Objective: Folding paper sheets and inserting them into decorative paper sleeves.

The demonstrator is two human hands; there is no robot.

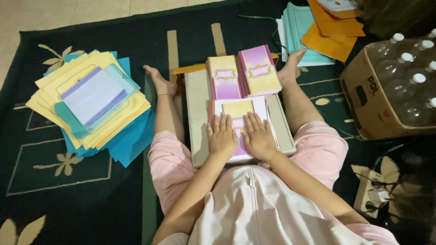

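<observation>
I sit on a dark carpet with a grey board lying between my legs. On it rests a pink and cream decorated card. My left hand and my right hand lie flat side by side on that card, fingers spread, pressing it down. Just beyond the card, at the board's far end, stand two stacks of folded cards in the same pink and cream pattern.
A big pile of yellow, blue and teal sheets lies at my left. Teal and orange sheets sit at the far right. A cardboard box of clear bottles stands at the right, with a power strip near my right knee.
</observation>
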